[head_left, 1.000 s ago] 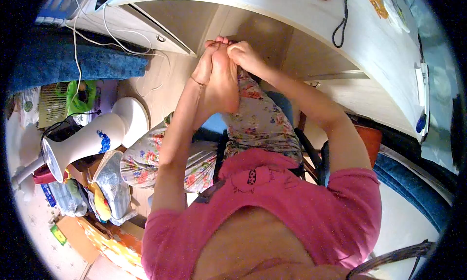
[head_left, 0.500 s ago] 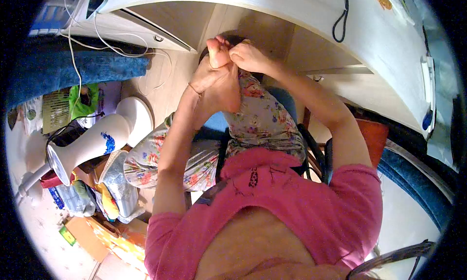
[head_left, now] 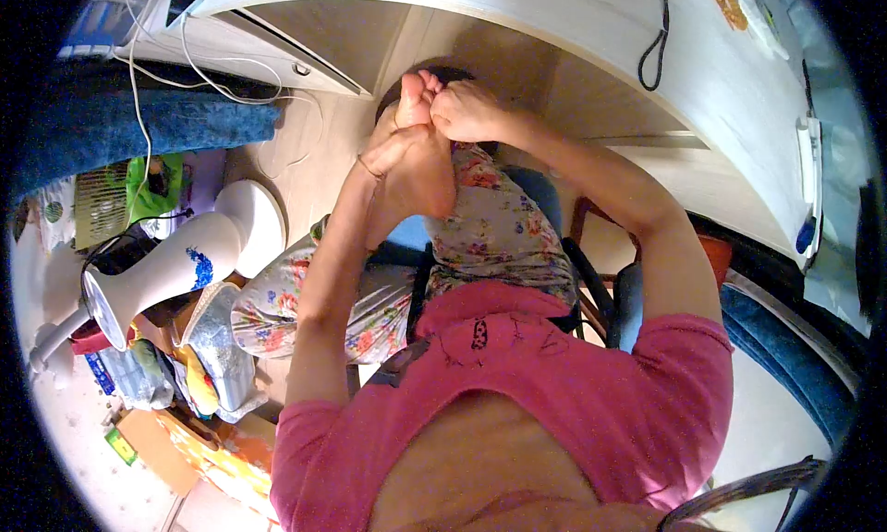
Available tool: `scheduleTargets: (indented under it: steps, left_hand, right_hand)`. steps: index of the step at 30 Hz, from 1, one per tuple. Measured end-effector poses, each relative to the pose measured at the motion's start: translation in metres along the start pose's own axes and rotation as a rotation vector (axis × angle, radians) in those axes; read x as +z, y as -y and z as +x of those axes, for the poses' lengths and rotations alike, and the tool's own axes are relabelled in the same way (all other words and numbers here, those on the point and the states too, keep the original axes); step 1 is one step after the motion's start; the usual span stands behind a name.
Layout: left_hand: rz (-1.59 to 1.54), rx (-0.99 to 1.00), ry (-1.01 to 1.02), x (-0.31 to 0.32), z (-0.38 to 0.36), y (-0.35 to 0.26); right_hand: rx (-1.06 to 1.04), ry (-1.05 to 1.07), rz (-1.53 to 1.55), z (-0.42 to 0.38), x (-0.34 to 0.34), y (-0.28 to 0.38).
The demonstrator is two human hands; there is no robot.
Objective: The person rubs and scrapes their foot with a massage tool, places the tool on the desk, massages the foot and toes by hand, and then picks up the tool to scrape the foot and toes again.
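"Where's the bare foot (head_left: 431, 186)?"

"Sole facing up, heel by the floral trousers (head_left: 499, 227), before the opening under the white surface (head_left: 591, 38)."

"And the 2 hands?"

"The left hand (head_left: 394, 151) wraps around the foot, thumb across the sole. The right hand (head_left: 467, 113) is curled against the toes (head_left: 426, 79); I cannot tell whether it pinches any."

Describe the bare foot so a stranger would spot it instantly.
Find the large curved white desk along the view's top. Below its edge, the left hand grips the bare foot and the right hand is curled at its toes. The sole faces the camera, bare beside the floral trouser leg.
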State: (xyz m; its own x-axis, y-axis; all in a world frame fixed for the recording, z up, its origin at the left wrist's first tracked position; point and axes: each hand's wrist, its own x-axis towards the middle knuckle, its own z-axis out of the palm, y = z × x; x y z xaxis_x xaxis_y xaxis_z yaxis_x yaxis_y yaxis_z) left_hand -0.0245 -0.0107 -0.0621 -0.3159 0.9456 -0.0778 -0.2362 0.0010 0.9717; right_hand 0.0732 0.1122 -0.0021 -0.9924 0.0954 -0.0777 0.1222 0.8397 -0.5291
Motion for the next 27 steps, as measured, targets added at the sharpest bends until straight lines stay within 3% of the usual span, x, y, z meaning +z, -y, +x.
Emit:
scheduleTargets:
  steps: [3, 6, 7, 10, 11, 14, 15, 18, 19, 20, 22, 27]
  left_hand:
    - [0.025, -0.137, -0.007, -0.005, -0.004, -0.002]
    - [0.08, -0.051, 0.007, 0.002, -0.004, -0.01]
    - [0.097, -0.027, 0.014, 0.003, -0.004, -0.012]
    - [0.051, -0.053, -0.033, 0.004, -0.006, -0.013]
    - [0.041, -0.055, -0.03, 0.004, -0.007, -0.014]
    - [0.009, -0.058, -0.036, 0.008, -0.01, -0.017]
    - [-0.046, -0.016, 0.013, 0.007, -0.006, -0.013]
    - [0.071, -0.163, 0.004, 0.0, -0.007, -0.011]
    - [0.044, -0.01, -0.032, 0.004, -0.007, -0.015]
    - [0.048, -0.074, -0.048, 0.009, -0.01, -0.021]
    - [0.055, -0.203, -0.087, 0.013, -0.018, -0.031]
    - [0.01, -0.265, -0.039, 0.003, -0.012, -0.01]
  right_hand:
    - [-0.011, -0.043, 0.067, 0.011, 0.002, -0.008]
    - [-0.137, 0.042, -0.254, -0.004, 0.009, 0.0]
    - [-0.223, 0.034, -0.195, -0.008, 0.01, -0.004]
    - [0.033, -0.075, -0.022, 0.005, 0.017, -0.009]
    - [0.125, -0.105, 0.185, 0.008, 0.013, -0.011]
    - [0.097, -0.084, 0.007, 0.003, 0.016, -0.006]
    - [-0.146, 0.021, -0.17, -0.001, 0.02, -0.006]
    - [0.097, -0.093, 0.043, 0.004, 0.025, -0.012]
    - [-0.193, -0.024, -0.145, 0.013, 0.02, -0.019]
    - [0.045, -0.196, 0.196, 0.012, 0.022, -0.019]
    - [0.056, -0.149, 0.069, 0.011, 0.012, -0.008]
    - [0.027, -0.134, -0.018, 0.004, 0.01, -0.007]
